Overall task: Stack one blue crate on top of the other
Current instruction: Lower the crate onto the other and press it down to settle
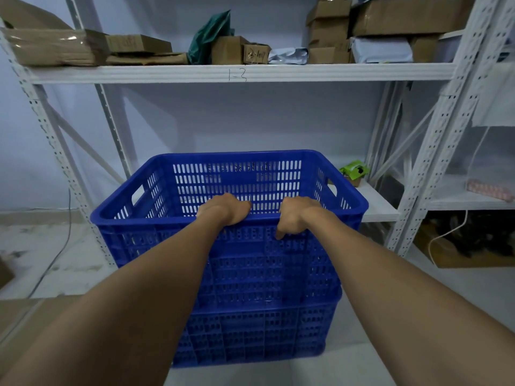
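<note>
Two blue slotted plastic crates stand one on the other on the floor in front of me. The upper blue crate (237,176) is open-topped with handle holes in its side walls. It rests on the lower blue crate (259,335), whose front wall shows below it. My left hand (225,208) curls over the near rim of the upper crate, fingers inside. My right hand (292,215) grips the same rim just to the right, thumb down on the outer wall. The inside bottom of the upper crate is hidden by my hands and the rim.
A white metal shelving rack (239,72) stands right behind the crates, its upper shelf loaded with cardboard boxes (231,50) and bags. A low shelf (379,204) to the right holds a green packet (354,169). Another rack (457,107) stands at the right, a cable (61,246) trails at the left.
</note>
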`<state>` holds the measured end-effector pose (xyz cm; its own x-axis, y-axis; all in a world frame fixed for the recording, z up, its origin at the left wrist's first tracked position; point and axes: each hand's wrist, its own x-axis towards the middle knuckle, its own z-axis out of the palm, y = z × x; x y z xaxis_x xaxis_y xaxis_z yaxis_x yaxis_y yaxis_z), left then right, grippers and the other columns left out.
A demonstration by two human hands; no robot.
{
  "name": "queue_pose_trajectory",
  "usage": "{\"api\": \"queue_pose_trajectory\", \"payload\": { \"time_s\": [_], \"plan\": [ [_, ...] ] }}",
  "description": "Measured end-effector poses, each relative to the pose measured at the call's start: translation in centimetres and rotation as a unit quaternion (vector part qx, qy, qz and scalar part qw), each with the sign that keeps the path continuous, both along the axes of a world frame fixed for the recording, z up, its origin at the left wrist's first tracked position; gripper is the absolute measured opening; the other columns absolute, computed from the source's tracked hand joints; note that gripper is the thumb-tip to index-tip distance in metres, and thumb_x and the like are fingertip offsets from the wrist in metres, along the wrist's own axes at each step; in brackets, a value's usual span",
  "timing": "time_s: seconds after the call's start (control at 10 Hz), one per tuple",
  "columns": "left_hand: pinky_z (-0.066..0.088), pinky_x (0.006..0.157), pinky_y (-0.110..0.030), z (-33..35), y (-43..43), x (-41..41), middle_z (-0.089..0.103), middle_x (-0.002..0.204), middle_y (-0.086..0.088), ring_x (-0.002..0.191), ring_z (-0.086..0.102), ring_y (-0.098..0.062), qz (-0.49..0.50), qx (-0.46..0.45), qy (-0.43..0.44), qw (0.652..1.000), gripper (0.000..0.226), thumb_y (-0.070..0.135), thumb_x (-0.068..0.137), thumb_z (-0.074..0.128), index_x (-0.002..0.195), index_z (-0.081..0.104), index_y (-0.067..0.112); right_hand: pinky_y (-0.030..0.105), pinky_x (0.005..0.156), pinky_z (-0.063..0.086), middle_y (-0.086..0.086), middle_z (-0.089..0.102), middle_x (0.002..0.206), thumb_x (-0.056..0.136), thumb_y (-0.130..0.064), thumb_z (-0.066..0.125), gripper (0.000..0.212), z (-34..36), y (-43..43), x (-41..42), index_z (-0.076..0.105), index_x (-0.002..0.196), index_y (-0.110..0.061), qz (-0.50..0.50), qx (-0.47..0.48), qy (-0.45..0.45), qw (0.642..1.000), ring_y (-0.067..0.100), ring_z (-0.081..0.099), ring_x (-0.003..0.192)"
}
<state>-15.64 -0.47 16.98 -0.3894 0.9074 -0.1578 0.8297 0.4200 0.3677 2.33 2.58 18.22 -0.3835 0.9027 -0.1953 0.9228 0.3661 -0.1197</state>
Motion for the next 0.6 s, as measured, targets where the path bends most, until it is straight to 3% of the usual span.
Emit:
{"api": "queue_pose_trajectory", "payload": {
  "time_s": [0.3, 0.5, 0.6],
  "plan": [
    [0.052, 0.102, -0.051, -0.2, -0.1, 0.2, 0.062, 0.139, -0.018, 0.111, 0.064, -0.037, 0.012, 0.016, 0.015, 1.0, 0.071, 0.062, 0.1, 0.04, 0.142, 0.057, 0.007, 0.036, 0.068, 0.05, -0.001, 0.065, 0.085, 0.073, -0.047, 0.082, 0.035, -0.3, -0.2, -0.1, 0.06, 0.079, -0.021, 0.006, 0.022, -0.006, 1.0, 0.02, 0.062, 0.078],
    [0.052, 0.088, -0.046, -0.5, 0.0, 0.0, 0.067, 0.125, -0.017, 0.102, 0.067, -0.036, 0.003, 0.028, 0.029, 0.999, 0.069, 0.063, 0.101, 0.039, 0.132, 0.063, 0.005, 0.035, 0.066, 0.051, -0.002, 0.066, 0.075, 0.07, -0.045, 0.085, 0.033, -1.3, -0.8, 0.4, 0.065, 0.077, -0.02, 0.031, 0.106, 0.021, 0.994, 0.018, 0.062, 0.07],
    [0.049, 0.083, -0.044, -0.3, 0.2, 0.3, 0.065, 0.121, -0.015, 0.099, 0.065, -0.034, 0.011, 0.029, 0.049, 0.998, 0.067, 0.062, 0.101, 0.039, 0.131, 0.063, 0.007, 0.04, 0.087, 0.051, -0.006, 0.068, 0.092, 0.071, -0.039, 0.085, 0.031, -2.1, -1.3, 1.0, 0.07, 0.095, -0.027, 0.071, 0.17, 0.057, 0.981, 0.018, 0.061, 0.092]
  ]
}}
